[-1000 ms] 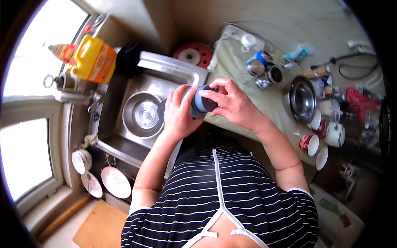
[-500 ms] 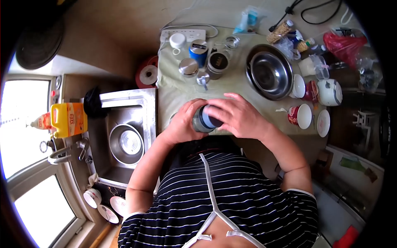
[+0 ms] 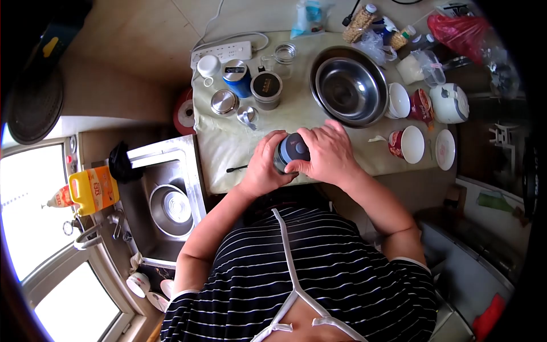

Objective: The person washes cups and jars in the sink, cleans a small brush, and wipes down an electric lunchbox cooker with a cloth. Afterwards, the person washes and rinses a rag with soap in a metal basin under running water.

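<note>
Near the table's front edge, my left hand (image 3: pixel 260 165) is wrapped around the body of a clear jar (image 3: pixel 279 159). My right hand (image 3: pixel 331 153) grips the jar's dark lid (image 3: pixel 294 147), which has a blue-grey rim, with thumb and fingers around it. The lid sits on top of the jar, but whether it is screwed tight I cannot tell. What the jar contains is hidden by my fingers. By my left hand lies a thin dark stick-like tool (image 3: pixel 237 169). Farther back stand a mug with a dark lid (image 3: pixel 266 86) and a blue canister (image 3: pixel 239 81).
Stacked steel basins (image 3: pixel 348 91) stand at the back right, beside bowls and a paper cup (image 3: pixel 407 143). To my left is a steel sink (image 3: pixel 199 199) with a pot (image 3: pixel 174 208) inside. A power strip (image 3: pixel 225 52) lies at the back left.
My view has shifted, so the table's things appear farther left and higher. The right hand's fingers have moved round the lid, showing more of its top. The thin dark tool has come into sight.
</note>
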Available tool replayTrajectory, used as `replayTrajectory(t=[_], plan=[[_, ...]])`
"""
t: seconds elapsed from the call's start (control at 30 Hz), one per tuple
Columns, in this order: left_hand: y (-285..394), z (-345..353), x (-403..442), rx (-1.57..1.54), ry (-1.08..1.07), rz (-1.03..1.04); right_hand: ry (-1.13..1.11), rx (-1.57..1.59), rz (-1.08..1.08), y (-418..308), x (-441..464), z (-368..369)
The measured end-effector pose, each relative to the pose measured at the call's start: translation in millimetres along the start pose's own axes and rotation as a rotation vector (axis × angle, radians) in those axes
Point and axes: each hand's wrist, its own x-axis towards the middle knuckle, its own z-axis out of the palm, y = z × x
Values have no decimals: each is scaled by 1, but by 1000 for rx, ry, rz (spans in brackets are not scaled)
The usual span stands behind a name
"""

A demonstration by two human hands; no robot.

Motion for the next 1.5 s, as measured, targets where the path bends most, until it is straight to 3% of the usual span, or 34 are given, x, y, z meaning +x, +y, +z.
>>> replayTrajectory(t=[0.03, 0.1, 0.13, 0.23, 0.33, 0.37, 0.43, 0.5, 0.57, 0.63, 0.83, 1.03, 1.23, 1.3, 1.33, 1.4, 1.5], plan=[[-3, 2, 0, -6, -8, 8, 4, 0, 12, 2, -2, -2], [-8, 7, 2, -85, 24, 22, 342, 102, -328, 6, -8, -6], [-12, 7, 3, -132, 12, 29, 366, -2, -338, 6, -11, -3], [-15, 13, 6, -67, 23, 106, 243, -1, -17, -7, -12, -3], [-24, 22, 9, -109, 90, 71, 293, -14, 39, -12, -6, -4], [-27, 22, 8, -110, 88, 75, 296, -15, 42, -9, -5, -2], [-26, 19, 9, -118, 96, 100, 494, 19, -261, -5, -4, 1], [-25, 21, 10, -80, 70, 90, 484, -28, -208, -12, -6, 0], [-27, 31, 11, -98, 142, 80, 286, -12, 47, -25, -2, -3], [-31, 36, 11, -85, 158, 73, 220, -27, 74, -29, 6, -2], [-42, 39, 19, -23, 296, -9, 472, 20, -81, -16, 26, 20], [-50, 53, 30, 136, 358, -15, 606, 16, -71, -9, 36, 33], [-29, 45, 20, 95, 201, -78, 686, 74, -119, 14, 44, 44], [-25, 28, 2, 93, 2, -123, 667, 89, -104, 13, 49, 44], [-30, 18, -10, 135, -83, -192, 658, 87, -101, 13, 52, 43], [-58, 9, -40, 329, 29, -173, 634, 94, -102, 13, 58, 45], [-100, -8, -79, 552, -200, -198, 630, 122, -118, 15, 66, 51]])
